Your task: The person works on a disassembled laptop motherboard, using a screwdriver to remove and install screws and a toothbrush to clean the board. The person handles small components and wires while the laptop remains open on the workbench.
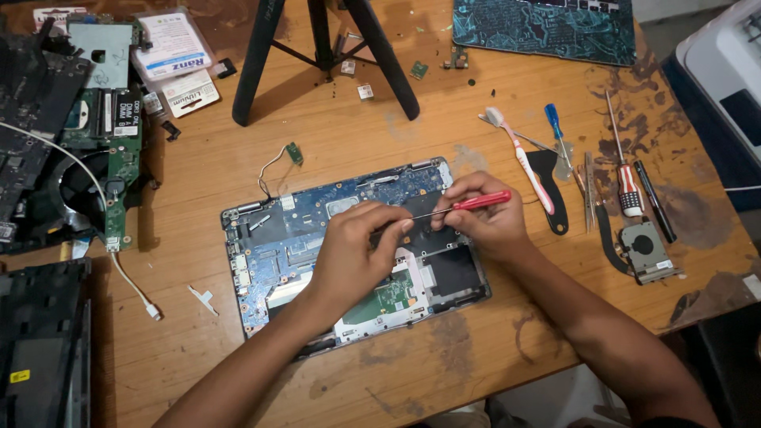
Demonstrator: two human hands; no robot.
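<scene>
- Screwdriver (468, 204), the red-handled one, is pinched in my right hand (487, 218), fingers closed round the handle, with the thin shaft running toward nine o'clock over the board.
- My left hand (353, 254) sits at the tip, fingers curled down and touching the shaft's end. I cannot tell whether they pinch a screw, since the tip is hidden under them.
- Both hands are over the opened laptop base (349, 246), which lies mid-table with its blue mainboard exposed and a green board at six o'clock from my left hand.
- To do this well, I judge: keep the shaft upright on the screw head, press lightly before turning, and let the left fingers steady the tip so it does not skid onto the board.
- At three o'clock from my right hand lie a toothbrush (519, 154), a blue-handled screwdriver (557, 131), a black pry tool (551, 186), and a red-and-white screwdriver (626, 178).
- Further out at four o'clock rests a loose cooling fan (646, 250).
- At nine o'clock, well apart, sits another stripped board (107, 150) with its fan.
- At twelve o'clock stand black tripod legs (317, 47), small chips scattered near them.
</scene>
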